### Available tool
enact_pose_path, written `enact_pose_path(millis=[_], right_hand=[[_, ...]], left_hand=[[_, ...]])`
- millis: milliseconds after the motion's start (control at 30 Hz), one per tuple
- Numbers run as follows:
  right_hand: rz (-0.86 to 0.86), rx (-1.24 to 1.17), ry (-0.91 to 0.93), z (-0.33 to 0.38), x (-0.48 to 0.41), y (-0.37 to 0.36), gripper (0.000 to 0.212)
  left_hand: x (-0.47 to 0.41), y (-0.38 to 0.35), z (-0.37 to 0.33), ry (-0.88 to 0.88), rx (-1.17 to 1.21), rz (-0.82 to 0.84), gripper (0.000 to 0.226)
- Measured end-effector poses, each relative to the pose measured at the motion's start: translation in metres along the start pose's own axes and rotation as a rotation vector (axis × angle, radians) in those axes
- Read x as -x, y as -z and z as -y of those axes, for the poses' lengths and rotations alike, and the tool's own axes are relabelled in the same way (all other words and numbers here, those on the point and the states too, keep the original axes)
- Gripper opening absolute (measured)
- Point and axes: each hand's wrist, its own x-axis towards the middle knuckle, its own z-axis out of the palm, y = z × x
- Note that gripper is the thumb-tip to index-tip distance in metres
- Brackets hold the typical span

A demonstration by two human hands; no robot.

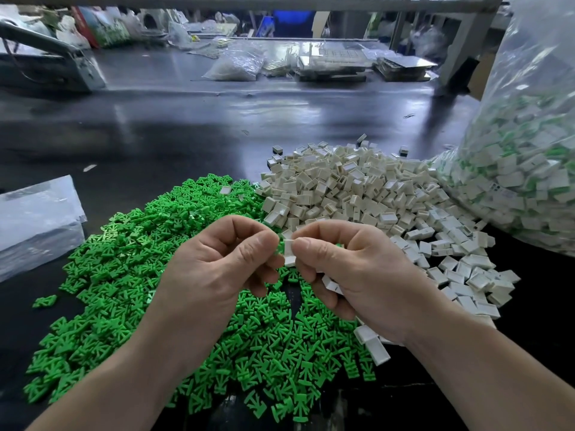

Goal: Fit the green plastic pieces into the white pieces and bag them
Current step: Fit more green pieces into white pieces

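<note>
A wide heap of green plastic pieces (130,275) covers the dark table in front of me. Behind and to the right lies a heap of white pieces (357,188). Above the green heap my left hand (217,269) pinches a green piece (281,246), mostly hidden by its fingertips. My right hand (351,275) pinches a white piece (289,251) against that green piece, and another white piece (331,284) sits under its curled fingers. A large clear bag (529,150) at the right holds several assembled white-and-green pieces.
A folded clear plastic bag (37,219) lies at the left edge. Across the shiny dark table (186,126) stand small bags, trays and clutter (311,63) along the far side. A few white pieces (373,343) lie loose under my right wrist.
</note>
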Motion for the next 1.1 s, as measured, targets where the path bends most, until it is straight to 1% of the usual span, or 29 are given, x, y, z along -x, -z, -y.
enact_pose_path(millis=[67,133,200,267,400,533,700,767,800,867,933,1100], right_hand=[[0.022,-0.017,0.009,0.000,0.000,0.000,0.012],[0.051,-0.061,0.010,-0.001,0.000,-0.001,0.016],[0.093,-0.131,-0.006,-0.003,0.000,-0.002,0.028],[0.117,-0.187,-0.045,-0.003,0.000,-0.003,0.037],[0.127,-0.217,-0.086,-0.002,0.000,-0.004,0.033],[0.118,-0.222,-0.086,-0.001,0.000,-0.006,0.035],[0.088,-0.236,-0.109,-0.002,0.000,-0.010,0.035],[0.090,-0.267,-0.102,-0.001,0.000,-0.011,0.028],[0.098,-0.281,-0.096,-0.001,0.000,-0.011,0.028],[0.108,-0.283,-0.085,0.000,0.001,-0.012,0.038],[0.096,-0.260,-0.079,-0.001,0.002,-0.013,0.041],[0.069,-0.209,-0.081,-0.001,0.003,-0.016,0.035]], left_hand=[[0.000,-0.002,-0.003,0.065,0.121,0.052,0.024],[0.001,-0.005,-0.006,0.150,0.283,0.183,0.032],[0.002,-0.007,-0.007,0.228,0.472,0.333,0.040],[0.003,-0.009,-0.007,0.276,0.585,0.390,0.042],[0.003,-0.010,-0.005,0.326,0.640,0.316,0.042],[0.004,-0.013,-0.002,0.295,0.634,0.260,0.032],[0.007,-0.020,0.000,0.263,0.664,0.211,0.031],[0.007,-0.021,0.001,0.256,0.690,0.202,0.035],[0.007,-0.021,0.001,0.250,0.698,0.209,0.037],[0.006,-0.020,0.001,0.239,0.684,0.219,0.039],[0.005,-0.020,0.001,0.234,0.656,0.209,0.037],[0.007,-0.020,0.002,0.205,0.636,0.187,0.029]])
